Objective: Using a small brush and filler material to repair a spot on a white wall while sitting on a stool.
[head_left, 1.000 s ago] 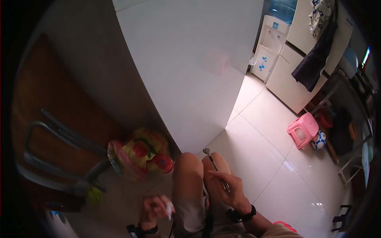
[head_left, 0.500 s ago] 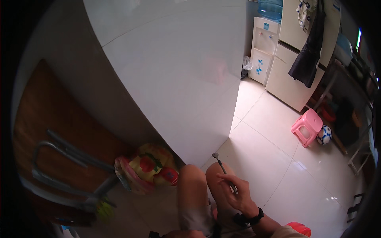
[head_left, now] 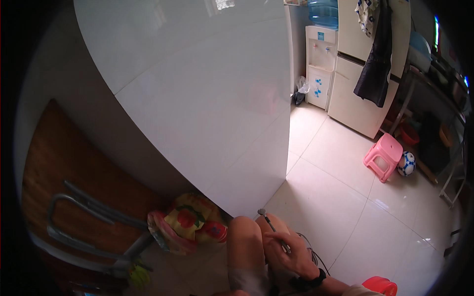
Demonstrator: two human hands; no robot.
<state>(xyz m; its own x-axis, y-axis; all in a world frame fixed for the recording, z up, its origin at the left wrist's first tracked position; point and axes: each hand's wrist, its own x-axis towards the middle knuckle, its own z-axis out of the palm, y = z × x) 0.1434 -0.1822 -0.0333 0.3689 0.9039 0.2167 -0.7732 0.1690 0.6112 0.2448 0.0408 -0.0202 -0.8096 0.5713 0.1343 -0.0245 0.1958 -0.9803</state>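
Note:
My right hand (head_left: 294,255) is closed around a thin tool with a dark handle and a small rounded grey head (head_left: 261,212); it looks like a small brush, but its exact kind is unclear. The head points up and forward, just above my right knee (head_left: 270,223). A black band circles my right wrist. Only a sliver of my left hand (head_left: 238,293) shows at the lower edge, by my left thigh, with its fingers out of sight. Beside my left knee (head_left: 244,228) lies a plastic bag with a red fruit print (head_left: 186,219).
A glossy white panel (head_left: 197,98) rises ahead. At left stands a wooden board (head_left: 84,158) with metal tubing. A pink stool (head_left: 384,155), a ball (head_left: 406,164), a water dispenser (head_left: 321,69) and a fridge (head_left: 358,96) stand to the right. Cables (head_left: 314,252) trail near my right hand.
The view has shifted, so my knees and right hand sit lower in it. Cables now show beside my right hand. Less of my left hand is visible. The right hand keeps its grip.

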